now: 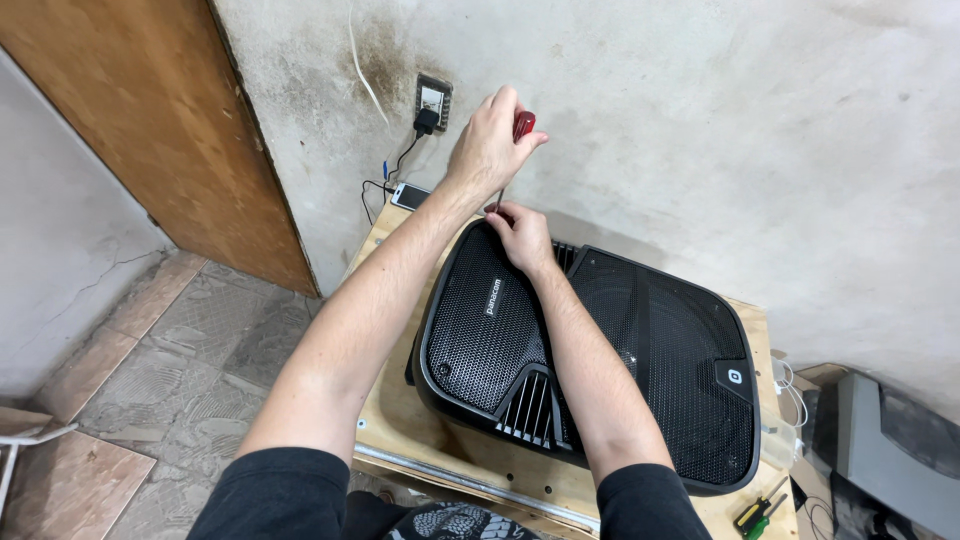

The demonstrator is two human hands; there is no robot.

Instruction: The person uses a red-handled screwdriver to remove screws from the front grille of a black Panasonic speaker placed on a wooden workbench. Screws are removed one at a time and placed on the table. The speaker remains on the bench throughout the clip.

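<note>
The left hand (pixel 487 150) grips a red-handled screwdriver (pixel 520 128) upright over the speaker's (pixel 600 350) far edge. The right hand (pixel 522 235) pinches its shaft, steadying the tip; likely a screw is being driven, calling for straight downward pressure.

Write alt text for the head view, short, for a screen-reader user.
A person's left hand grips a red-handled screwdriver upright at the top edge of a large black speaker lying grille-up on a plywood table, while the right hand steadies its tip. Behind it, a charger sits in a wall socket.
</note>
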